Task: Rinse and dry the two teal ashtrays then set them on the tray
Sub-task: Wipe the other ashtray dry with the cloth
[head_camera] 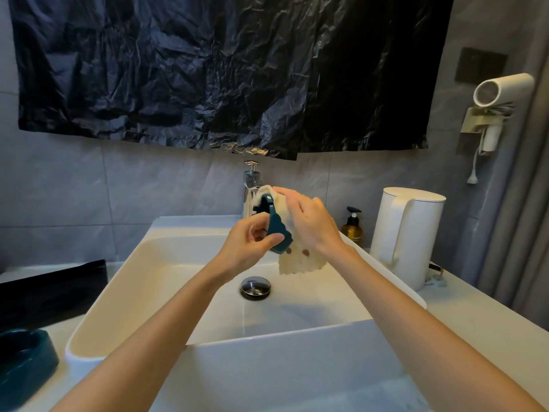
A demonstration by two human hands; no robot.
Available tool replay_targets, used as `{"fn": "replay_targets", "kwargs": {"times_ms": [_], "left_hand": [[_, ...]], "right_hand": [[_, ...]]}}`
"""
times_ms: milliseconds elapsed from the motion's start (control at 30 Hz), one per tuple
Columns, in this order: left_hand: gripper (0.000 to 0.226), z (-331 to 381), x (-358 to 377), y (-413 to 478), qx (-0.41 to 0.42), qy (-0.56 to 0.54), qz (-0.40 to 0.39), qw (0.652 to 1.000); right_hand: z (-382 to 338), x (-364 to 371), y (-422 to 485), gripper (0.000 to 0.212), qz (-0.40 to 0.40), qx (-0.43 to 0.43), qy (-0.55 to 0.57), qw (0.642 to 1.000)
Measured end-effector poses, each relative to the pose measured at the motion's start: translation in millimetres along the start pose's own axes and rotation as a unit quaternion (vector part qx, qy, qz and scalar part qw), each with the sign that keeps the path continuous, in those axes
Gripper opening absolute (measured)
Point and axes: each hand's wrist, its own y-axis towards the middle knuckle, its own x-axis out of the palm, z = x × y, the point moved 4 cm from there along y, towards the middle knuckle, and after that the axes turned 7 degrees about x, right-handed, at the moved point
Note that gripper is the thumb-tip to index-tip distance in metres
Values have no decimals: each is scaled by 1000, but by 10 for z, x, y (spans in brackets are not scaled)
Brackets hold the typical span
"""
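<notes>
Over the white sink (184,295) my left hand (248,242) pinches the lower edge of a teal ashtray (276,226), held on its side. My right hand (309,221) holds a pale cloth (300,263) against the ashtray's far side; the cloth wraps over its top edge and hangs down, with brown spots on it. A second teal ashtray (25,361) sits on the counter at the bottom left. A black tray (50,289) lies on the counter left of the sink.
A chrome tap (252,185) stands behind the hands, no water visibly running. The drain plug (255,288) sits in the basin. A white kettle (407,236) and an amber pump bottle (352,228) stand at the right. A hair dryer (499,90) hangs on the wall.
</notes>
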Motion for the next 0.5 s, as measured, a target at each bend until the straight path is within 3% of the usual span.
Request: {"fn": "replay_targets", "kwargs": {"times_ms": [33, 133, 200, 300, 367, 500], "left_hand": [[18, -13, -13, 4, 2, 4, 2, 1000], [14, -21, -35, 9, 19, 5, 18, 1000], [16, -4, -26, 9, 32, 9, 20, 999], [16, 27, 20, -6, 55, 29, 6, 998], [18, 25, 26, -22, 50, 33, 9, 998], [22, 51, 44, -20, 59, 27, 4, 998]], "right_hand": [[-8, -2, -41, 39, 6, -12, 8, 1000], [-105, 14, -270, 37, 27, -161, -49, 985], [-125, -4, -222, 36, 28, -153, -50, 987], [-129, -61, -32, 39, 15, -44, -18, 999], [-60, -65, 53, 42, -43, 65, 47, 996], [21, -15, -66, 44, -153, 263, 255, 918]]}}
